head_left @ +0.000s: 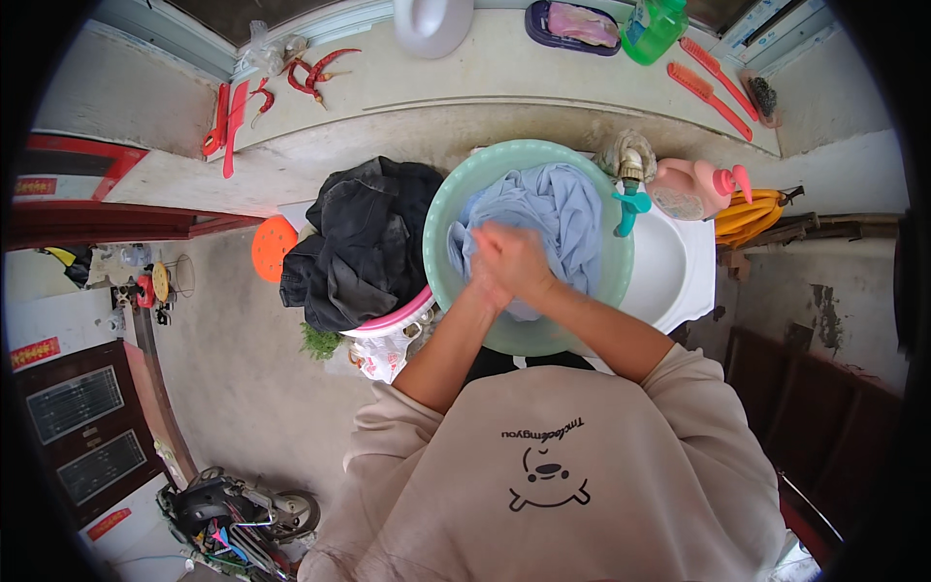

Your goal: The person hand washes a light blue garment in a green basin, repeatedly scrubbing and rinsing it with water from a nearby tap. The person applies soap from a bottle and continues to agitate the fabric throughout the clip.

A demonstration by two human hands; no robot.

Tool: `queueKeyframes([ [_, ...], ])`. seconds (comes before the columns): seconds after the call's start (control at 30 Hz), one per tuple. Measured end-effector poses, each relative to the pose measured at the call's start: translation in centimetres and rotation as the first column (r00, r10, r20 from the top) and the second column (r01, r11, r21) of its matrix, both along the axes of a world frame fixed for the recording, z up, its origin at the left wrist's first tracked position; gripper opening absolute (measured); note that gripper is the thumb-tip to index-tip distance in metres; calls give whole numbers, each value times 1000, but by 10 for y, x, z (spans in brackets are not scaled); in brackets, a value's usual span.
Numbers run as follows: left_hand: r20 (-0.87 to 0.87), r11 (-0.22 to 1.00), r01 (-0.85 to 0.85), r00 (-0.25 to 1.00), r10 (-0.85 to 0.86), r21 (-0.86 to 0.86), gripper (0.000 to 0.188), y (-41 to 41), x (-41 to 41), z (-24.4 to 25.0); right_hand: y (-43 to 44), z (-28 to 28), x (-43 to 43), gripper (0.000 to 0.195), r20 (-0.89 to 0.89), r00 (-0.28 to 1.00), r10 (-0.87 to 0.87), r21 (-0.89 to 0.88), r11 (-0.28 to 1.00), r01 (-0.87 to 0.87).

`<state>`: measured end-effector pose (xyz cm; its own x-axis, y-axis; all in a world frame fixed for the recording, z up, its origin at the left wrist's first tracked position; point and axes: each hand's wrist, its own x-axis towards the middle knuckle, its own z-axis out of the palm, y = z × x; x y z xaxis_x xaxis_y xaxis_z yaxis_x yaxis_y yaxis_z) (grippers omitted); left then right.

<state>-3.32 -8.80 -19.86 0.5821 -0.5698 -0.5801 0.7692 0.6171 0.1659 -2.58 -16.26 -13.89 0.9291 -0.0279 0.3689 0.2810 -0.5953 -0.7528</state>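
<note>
A light blue garment (560,196) lies bunched in a pale green plastic basin (445,291), which rests over the white sink (665,280). Above the cloth, my left hand (486,280) and my right hand (520,254) are pressed together, the right partly covering the left. Both are blurred, and whether some fabric is pinched between them cannot be made out. A teal-handled tap (630,200) hangs over the basin's right rim.
Dark clothes (364,240) are heaped on a pink-rimmed basin (396,313) at left. A pink pump bottle (684,189) stands right of the tap. The ledge (451,80) holds brushes (709,98), green detergent (654,33), a soap dish (534,33) and dried chillies (313,76).
</note>
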Motion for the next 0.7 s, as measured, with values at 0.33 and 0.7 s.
queueKeyframes([
  [0.33,103,959,84,993,-58,-272,73,32,38,96,-89,25,26,22,-322,919,-228,285,902,324],
  [0.7,265,981,79,964,-29,-178,75,39,38,94,-81,16,-10,13,-356,915,192,494,870,10],
])
